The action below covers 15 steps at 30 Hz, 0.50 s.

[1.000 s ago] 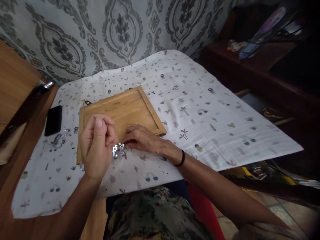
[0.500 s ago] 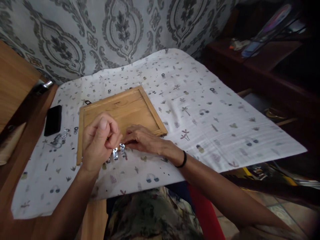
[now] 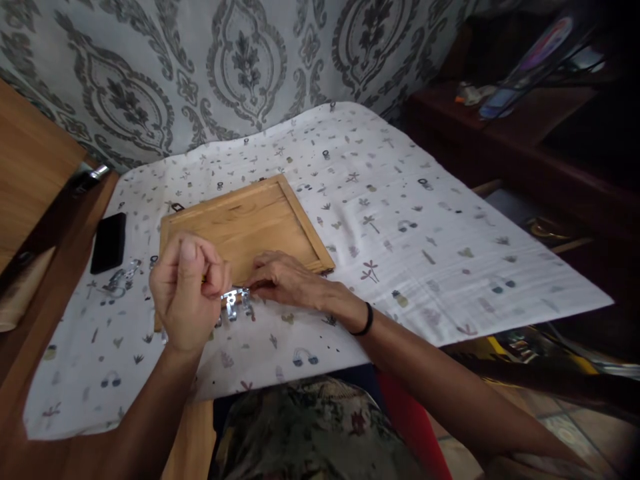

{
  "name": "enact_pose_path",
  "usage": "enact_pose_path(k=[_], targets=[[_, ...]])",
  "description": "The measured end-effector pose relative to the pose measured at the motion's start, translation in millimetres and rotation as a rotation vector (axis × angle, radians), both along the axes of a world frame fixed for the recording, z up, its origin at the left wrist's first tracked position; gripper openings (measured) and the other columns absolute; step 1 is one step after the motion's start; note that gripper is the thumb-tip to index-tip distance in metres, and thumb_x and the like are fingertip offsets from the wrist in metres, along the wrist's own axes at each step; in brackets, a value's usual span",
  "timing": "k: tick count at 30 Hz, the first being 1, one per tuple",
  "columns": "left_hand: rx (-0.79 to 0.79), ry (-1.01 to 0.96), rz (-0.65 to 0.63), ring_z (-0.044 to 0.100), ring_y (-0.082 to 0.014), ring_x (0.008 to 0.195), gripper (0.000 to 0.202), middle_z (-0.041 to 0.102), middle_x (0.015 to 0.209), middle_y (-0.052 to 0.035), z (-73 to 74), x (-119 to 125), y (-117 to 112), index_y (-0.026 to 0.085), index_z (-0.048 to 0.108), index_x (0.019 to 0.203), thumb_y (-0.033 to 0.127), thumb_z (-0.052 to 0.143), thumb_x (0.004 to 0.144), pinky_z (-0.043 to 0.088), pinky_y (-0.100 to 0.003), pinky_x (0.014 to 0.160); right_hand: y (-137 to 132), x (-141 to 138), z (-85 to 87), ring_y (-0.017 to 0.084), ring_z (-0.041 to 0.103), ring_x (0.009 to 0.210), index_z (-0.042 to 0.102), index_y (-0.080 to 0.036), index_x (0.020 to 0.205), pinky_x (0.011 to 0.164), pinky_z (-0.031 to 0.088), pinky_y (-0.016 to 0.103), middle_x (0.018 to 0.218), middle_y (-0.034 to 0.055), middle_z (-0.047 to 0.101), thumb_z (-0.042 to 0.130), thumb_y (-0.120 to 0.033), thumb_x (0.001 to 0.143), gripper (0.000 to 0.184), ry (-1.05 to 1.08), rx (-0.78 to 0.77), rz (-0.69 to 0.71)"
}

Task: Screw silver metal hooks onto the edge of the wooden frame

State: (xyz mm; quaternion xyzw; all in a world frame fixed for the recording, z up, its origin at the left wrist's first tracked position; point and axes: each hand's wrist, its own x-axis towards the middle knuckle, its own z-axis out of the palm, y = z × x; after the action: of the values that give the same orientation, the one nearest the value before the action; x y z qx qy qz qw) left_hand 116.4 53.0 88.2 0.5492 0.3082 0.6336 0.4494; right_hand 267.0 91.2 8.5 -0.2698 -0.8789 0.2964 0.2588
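Observation:
A wooden framed panel point(image 3: 245, 223) lies flat on a white printed cloth point(image 3: 400, 227). At its near edge sits a small silver metal hinge point(image 3: 235, 301). My right hand point(image 3: 285, 280) rests on the cloth with its fingertips pinched on that hinge, holding it against the panel's edge. My left hand point(image 3: 187, 290) hovers just left of the hinge, fingers curled in a pinch around something small that I cannot make out.
A black phone point(image 3: 108, 242) and a cluster of silver metal fittings point(image 3: 120, 279) lie on the cloth at the left. A wooden board point(image 3: 30, 173) leans at far left. Dark wooden furniture point(image 3: 525, 147) stands to the right. Patterned wallpaper is behind.
My left hand dipped toward the hinge, then drew back a little to the left and up, still pinched. My right hand has stayed on the hinge.

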Motion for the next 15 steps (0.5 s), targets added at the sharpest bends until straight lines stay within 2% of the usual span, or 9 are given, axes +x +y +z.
enact_pose_path(k=[15], targets=[[-0.001, -0.012, -0.033, 0.012, -0.0052, 0.037, 0.031, 0.025, 0.044, 0.0095, 0.8, -2.8, 2.9, 0.019, 0.058, 0.071, 0.034, 0.062, 0.098, 0.016, -0.023, 0.037, 0.9, -0.7, -0.7, 0.018, 0.057, 0.085, 0.078, -0.015, 0.093, 0.077, 0.041, 0.029, 0.082, 0.0034, 0.061, 0.070, -0.014, 0.091, 0.008, 0.002, 0.024, -0.013]])
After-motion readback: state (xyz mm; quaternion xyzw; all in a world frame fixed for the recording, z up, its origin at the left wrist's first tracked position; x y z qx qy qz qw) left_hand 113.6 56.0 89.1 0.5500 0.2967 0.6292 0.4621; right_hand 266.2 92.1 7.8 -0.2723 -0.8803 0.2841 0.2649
